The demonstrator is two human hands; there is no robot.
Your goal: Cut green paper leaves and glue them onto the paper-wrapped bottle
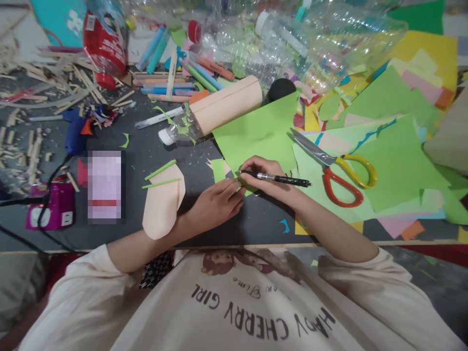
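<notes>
My right hand (266, 171) is closed around a black pen (278, 178), its tip pointing left near my left fingertips. My left hand (221, 199) has its fingers curled together, meeting the right fingertips at the lower edge of a green paper sheet (261, 129). Whatever the left fingers pinch is hidden. To the left of that hand lies a rounded peach paper cutout (161, 209) with two thin green strips (161, 183) on it. A small green paper piece (219, 170) sits just above my left hand. Scissors with red and yellow handles (331, 161) lie open at right.
A plastic bottle wrapped in peach paper (228, 103) lies behind the green sheet. Clear bottles (292, 39) and markers (157, 48) crowd the back. At left are a blue glue gun (75, 129), wood sticks (34, 151) and a purple box (51, 207). Coloured paper (395, 170) covers the right.
</notes>
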